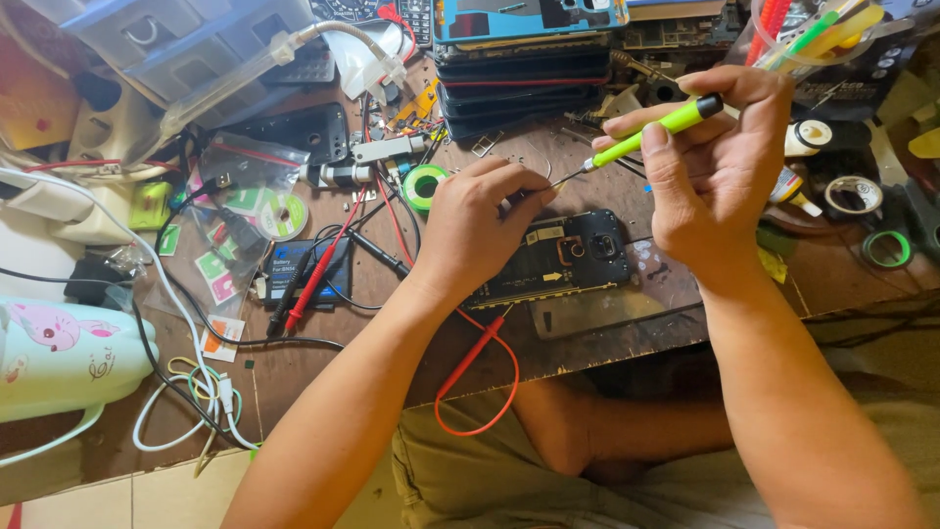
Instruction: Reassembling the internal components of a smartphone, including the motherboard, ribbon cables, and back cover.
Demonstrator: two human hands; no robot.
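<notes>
Right hand (pixel 720 171) pinches slim green plastic screwdriver (pixel 651 132); left hand (pixel 475 230) apparently presses on opened black phone (pixel 563 257).

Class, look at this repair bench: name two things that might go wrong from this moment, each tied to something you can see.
1. The right hand holds the green screwdriver at a slant; its tip could slip and scratch the opened phone.
2. The left hand steadies the phone near the table edge; the red probe wire hanging there might snag.
</notes>
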